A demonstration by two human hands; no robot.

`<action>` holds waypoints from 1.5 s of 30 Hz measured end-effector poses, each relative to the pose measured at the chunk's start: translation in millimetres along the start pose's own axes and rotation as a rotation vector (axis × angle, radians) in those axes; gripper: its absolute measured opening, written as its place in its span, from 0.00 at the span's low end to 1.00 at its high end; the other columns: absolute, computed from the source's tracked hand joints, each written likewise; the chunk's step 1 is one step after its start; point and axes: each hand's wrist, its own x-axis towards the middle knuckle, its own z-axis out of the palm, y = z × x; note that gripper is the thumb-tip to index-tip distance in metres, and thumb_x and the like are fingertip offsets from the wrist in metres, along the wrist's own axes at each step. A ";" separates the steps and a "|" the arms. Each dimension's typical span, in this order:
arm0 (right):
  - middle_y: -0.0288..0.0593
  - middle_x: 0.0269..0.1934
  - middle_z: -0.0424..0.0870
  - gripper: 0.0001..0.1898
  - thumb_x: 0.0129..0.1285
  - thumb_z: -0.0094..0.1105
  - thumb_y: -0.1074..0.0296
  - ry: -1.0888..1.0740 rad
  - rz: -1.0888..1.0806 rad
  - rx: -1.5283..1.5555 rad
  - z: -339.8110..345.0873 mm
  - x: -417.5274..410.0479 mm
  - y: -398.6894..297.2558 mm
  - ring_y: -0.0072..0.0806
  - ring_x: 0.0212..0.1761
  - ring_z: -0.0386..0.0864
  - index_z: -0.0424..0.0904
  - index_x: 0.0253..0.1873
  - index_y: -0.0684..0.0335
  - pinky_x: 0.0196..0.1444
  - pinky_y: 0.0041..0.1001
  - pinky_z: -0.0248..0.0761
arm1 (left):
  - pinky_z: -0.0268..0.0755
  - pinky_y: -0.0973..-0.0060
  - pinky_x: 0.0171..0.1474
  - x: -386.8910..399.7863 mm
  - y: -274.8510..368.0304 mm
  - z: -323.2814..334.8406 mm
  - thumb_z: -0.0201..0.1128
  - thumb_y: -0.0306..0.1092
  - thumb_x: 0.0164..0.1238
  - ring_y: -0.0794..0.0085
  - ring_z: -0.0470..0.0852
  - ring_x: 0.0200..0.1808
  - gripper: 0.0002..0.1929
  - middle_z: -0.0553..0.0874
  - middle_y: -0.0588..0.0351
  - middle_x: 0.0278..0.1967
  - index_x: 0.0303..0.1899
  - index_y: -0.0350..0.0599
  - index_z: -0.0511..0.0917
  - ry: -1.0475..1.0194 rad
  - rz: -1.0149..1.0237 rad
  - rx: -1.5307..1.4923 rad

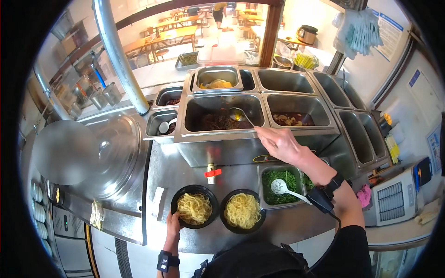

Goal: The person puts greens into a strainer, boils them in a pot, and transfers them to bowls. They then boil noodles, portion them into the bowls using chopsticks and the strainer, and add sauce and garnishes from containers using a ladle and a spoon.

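Observation:
My right hand (280,144) grips the handle of a metal ladle (237,114). The ladle's bowl is inside a deep steel pan (259,104) that holds a dark minced sauce (220,121). With my left hand (173,224) I hold the lower left rim of a black bowl (178,196) of noodles (195,209). Close to its right stands a second black bowl (225,222), also filled with noodles (242,211). Below my right forearm, a steel tray of chopped green herbs (274,196) has a white slotted spoon (280,187) lying across it.
Right of the sauce, another pan holds food in reddish liquid (295,120). A small pan with a white spoon (164,127) sits at the left. A red-handled valve (212,173) juts out above the bowls. A round metal lid (118,156) covers the left station. One person (219,14) stands far off.

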 end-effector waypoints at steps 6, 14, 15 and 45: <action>0.54 0.33 0.80 0.14 0.63 0.47 0.66 0.398 0.916 0.986 -5.5 0.9 21.9 0.32 0.33 0.81 0.72 0.43 0.73 0.32 0.21 0.74 | 0.77 0.67 0.37 -9.0 31.9 1.0 0.51 0.34 0.50 0.64 0.79 0.40 0.20 0.77 0.50 0.41 0.48 0.42 0.69 0.202 -0.061 -0.327; 0.59 0.36 0.79 0.12 0.60 0.42 0.71 0.806 1.029 1.240 -120.2 -35.7 82.0 0.38 0.37 0.80 0.72 0.42 0.74 0.41 0.27 0.75 | 0.58 0.65 0.60 -18.8 134.8 70.6 0.50 0.46 0.62 0.63 0.66 0.58 0.30 0.66 0.49 0.58 0.61 0.38 0.56 -0.293 0.257 -0.424; 0.59 0.36 0.79 0.13 0.60 0.41 0.71 0.820 0.995 1.202 -143.8 -41.6 92.4 0.38 0.37 0.80 0.72 0.42 0.74 0.42 0.27 0.75 | 0.60 0.66 0.58 -24.4 147.8 87.1 0.52 0.47 0.61 0.64 0.67 0.58 0.30 0.67 0.50 0.58 0.60 0.39 0.57 -0.257 0.257 -0.418; 0.51 0.17 0.79 0.14 0.58 0.46 0.68 0.625 1.063 0.201 -337.0 -218.8 367.5 0.30 0.18 0.80 0.74 0.27 0.75 0.21 0.23 0.73 | 0.74 0.74 0.45 31.8 221.9 626.9 0.54 0.36 0.60 0.69 0.77 0.42 0.15 0.77 0.55 0.43 0.46 0.42 0.71 -0.603 -0.044 -0.321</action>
